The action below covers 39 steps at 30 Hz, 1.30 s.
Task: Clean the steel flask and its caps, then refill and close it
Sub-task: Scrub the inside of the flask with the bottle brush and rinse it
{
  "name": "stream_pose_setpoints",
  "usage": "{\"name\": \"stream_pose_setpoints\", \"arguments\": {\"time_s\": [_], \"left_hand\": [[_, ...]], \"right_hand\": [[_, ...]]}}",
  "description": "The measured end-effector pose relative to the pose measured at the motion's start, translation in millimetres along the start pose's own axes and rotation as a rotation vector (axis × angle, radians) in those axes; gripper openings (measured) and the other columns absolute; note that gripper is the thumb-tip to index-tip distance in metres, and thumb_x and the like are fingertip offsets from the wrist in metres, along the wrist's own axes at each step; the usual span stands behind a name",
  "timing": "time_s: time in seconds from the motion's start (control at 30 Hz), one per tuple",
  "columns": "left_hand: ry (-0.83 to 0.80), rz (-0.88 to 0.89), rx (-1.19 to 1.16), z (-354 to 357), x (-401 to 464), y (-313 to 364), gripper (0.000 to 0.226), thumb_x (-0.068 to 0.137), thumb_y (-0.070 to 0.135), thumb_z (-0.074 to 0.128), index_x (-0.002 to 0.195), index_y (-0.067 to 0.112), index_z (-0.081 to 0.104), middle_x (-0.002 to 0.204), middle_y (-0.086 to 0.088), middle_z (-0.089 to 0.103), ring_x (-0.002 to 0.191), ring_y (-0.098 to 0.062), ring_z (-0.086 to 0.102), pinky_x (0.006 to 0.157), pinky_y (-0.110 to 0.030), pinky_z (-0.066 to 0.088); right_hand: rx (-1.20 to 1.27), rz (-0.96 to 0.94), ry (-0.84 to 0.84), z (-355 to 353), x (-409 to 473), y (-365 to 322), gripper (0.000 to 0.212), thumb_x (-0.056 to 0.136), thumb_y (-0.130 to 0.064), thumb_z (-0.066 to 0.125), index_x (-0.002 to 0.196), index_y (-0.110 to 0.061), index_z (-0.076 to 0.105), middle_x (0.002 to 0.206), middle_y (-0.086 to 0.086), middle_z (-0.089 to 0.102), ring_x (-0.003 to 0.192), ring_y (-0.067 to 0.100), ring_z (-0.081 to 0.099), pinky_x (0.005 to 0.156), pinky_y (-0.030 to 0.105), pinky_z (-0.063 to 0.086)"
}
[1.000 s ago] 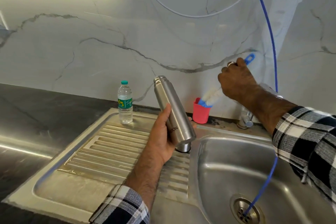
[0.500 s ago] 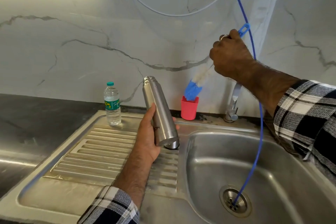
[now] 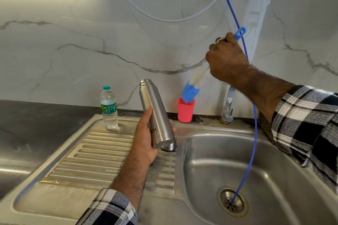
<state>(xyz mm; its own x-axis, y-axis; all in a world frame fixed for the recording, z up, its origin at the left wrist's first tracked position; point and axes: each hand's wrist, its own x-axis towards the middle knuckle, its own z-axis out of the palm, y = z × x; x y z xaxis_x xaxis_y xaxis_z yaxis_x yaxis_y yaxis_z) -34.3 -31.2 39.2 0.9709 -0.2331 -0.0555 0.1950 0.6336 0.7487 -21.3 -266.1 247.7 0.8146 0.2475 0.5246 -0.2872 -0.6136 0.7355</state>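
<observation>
My left hand (image 3: pixel 144 139) grips the lower body of the steel flask (image 3: pixel 155 111), which is uncapped and tilted with its open mouth up and away over the drainboard. A steel cap (image 3: pixel 169 146) stands on the drainboard just behind the flask's base. My right hand (image 3: pixel 225 58) holds the blue-handled bottle brush (image 3: pixel 193 85) up near the wall. Its blue and white bristle head hangs just above the red cup (image 3: pixel 185 110), right of the flask's mouth.
A small plastic water bottle (image 3: pixel 109 108) stands at the back of the ribbed drainboard (image 3: pixel 102 159). The sink basin (image 3: pixel 237 170) lies to the right, with a blue hose (image 3: pixel 253 115) running into its drain. A tap (image 3: pixel 227 109) stands behind the basin.
My right hand has lifted the brush up out of the red cup. The flask stays in my left hand, tilted much as before.
</observation>
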Motion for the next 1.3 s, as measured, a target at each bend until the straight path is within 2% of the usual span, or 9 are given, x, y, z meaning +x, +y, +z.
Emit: {"name": "stream_pose_setpoints", "arguments": {"time_s": [0.2,0.37,0.53,0.67,0.77,0.9,1.07,1.2,1.3], "left_hand": [[-0.02,-0.002,0.012,-3.7,3.3,-0.1,0.079,0.086,0.059,0.078,0.141,0.005,0.061,0.111,-0.025,0.069,0.088,-0.038,0.073,0.079,-0.051,0.064],[-0.039,0.002,0.077,0.3,-1.1,-2.6,0.069,0.093,0.057,0.07,0.136,0.004,0.062,0.098,-0.022,0.072,0.078,-0.037,0.074,0.082,-0.049,0.061],[-0.095,-0.019,0.168,1.1,-0.9,-13.2,0.089,0.076,0.064,0.085,0.141,0.011,0.057,0.107,-0.025,0.07,0.087,-0.042,0.072,0.087,-0.059,0.056],[-0.175,0.023,0.294,4.8,-5.6,-22.5,0.092,0.065,0.051,0.098,0.138,0.016,0.054,0.107,-0.027,0.068,0.086,-0.044,0.07,0.078,-0.054,0.06],[-0.176,0.092,0.424,14.0,-12.2,-30.2,0.074,0.07,0.034,0.095,0.133,0.021,0.059,0.11,-0.025,0.072,0.084,-0.046,0.071,0.073,-0.051,0.063],[-0.157,0.159,0.547,23.3,-16.2,-36.7,0.067,0.07,0.029,0.093,0.13,0.025,0.062,0.11,-0.021,0.076,0.081,-0.049,0.074,0.073,-0.057,0.064],[-0.108,0.209,0.585,17.9,-11.2,-33.4,0.065,0.065,0.029,0.093,0.124,0.028,0.065,0.101,-0.025,0.075,0.073,-0.045,0.073,0.069,-0.054,0.062],[-0.096,0.269,0.766,24.4,-11.7,-41.0,0.077,0.057,0.037,0.093,0.127,0.028,0.064,0.101,-0.009,0.078,0.085,-0.031,0.077,0.071,-0.044,0.064],[-0.07,0.309,0.788,23.5,-9.2,-41.8,0.072,0.056,0.039,0.096,0.121,0.037,0.066,0.105,-0.011,0.078,0.091,-0.044,0.076,0.075,-0.061,0.064]], "right_hand": [[0.093,0.038,-0.018,1.2,-9.8,-8.1,0.015,0.088,-0.019,0.057,0.083,-0.014,0.07,0.073,0.004,0.057,0.081,0.03,0.062,0.102,0.05,0.04],[0.389,0.332,-0.087,6.3,-62.4,-14.6,0.004,0.088,-0.019,0.059,0.086,-0.017,0.062,0.082,0.006,0.055,0.083,0.03,0.058,0.097,0.057,0.042],[0.908,0.61,-0.056,38.8,-145.0,-39.7,0.005,0.096,-0.022,0.066,0.097,-0.018,0.069,0.089,0.005,0.062,0.072,0.026,0.057,0.07,0.038,0.05],[1.353,0.717,0.055,61.1,-183.5,-53.1,0.009,0.094,-0.022,0.076,0.099,-0.02,0.069,0.088,-0.005,0.071,0.073,0.007,0.062,0.068,0.027,0.05],[1.537,0.716,0.173,69.8,-200.7,-60.2,0.016,0.094,-0.017,0.076,0.11,-0.021,0.073,0.096,-0.015,0.072,0.089,-0.004,0.068,0.074,0.01,0.053],[1.543,0.654,0.225,93.6,-208.0,-63.5,0.027,0.092,-0.012,0.078,0.118,-0.02,0.079,0.103,-0.012,0.076,0.095,0.005,0.073,0.087,0.018,0.056],[1.488,0.664,0.204,123.4,-216.4,-49.8,0.026,0.089,-0.007,0.08,0.114,-0.014,0.081,0.1,-0.007,0.076,0.091,0.005,0.071,0.087,0.004,0.048],[1.517,0.615,0.254,120.1,-207.8,-64.7,0.028,0.088,0.0,0.08,0.114,-0.011,0.081,0.098,-0.007,0.075,0.094,0.002,0.068,0.088,0.004,0.047],[1.532,0.579,0.293,120.8,-206.8,-69.8,0.026,0.089,-0.001,0.079,0.114,-0.01,0.081,0.097,-0.001,0.077,0.088,0.008,0.071,0.085,0.011,0.052]]}}
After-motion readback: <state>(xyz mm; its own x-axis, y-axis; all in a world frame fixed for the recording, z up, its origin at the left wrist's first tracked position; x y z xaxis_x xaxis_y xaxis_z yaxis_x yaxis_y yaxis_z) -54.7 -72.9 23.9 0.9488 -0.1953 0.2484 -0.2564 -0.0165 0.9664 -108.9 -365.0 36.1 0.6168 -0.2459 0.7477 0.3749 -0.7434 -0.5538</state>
